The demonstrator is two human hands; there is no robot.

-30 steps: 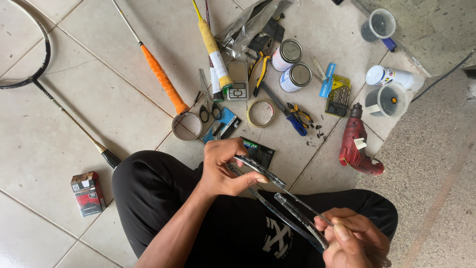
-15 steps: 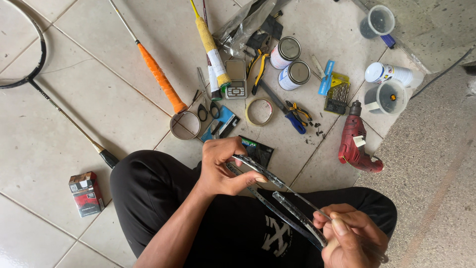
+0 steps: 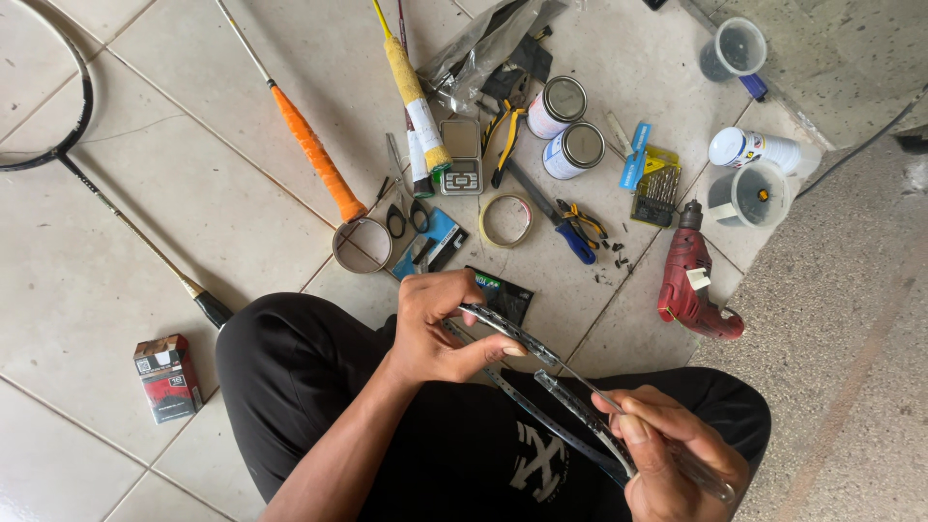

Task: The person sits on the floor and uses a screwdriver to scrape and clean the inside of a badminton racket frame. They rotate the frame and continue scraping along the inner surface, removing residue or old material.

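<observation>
I sit cross-legged in black trousers on a tiled floor. My left hand [image 3: 440, 327] grips the upper end of a dark racket frame piece [image 3: 541, 362] that runs diagonally across my lap. My right hand [image 3: 672, 454] is closed around its lower end near my right knee, thumb pressed along the frame. A second thin strip lies just under the frame between my hands.
Ahead lie an orange-handled racket [image 3: 314, 155], a yellow-gripped racket [image 3: 414, 97], a black racket [image 3: 77, 145], two tins [image 3: 570, 126], tape rolls [image 3: 507, 220], scissors, pliers, drill bits, a red drill [image 3: 694, 290], plastic cups [image 3: 744, 193] and a small red box [image 3: 166, 377].
My right hand has shifted slightly along the lower end of the frame, thumb now laid on it. The left hand and the frame stay where they were.
</observation>
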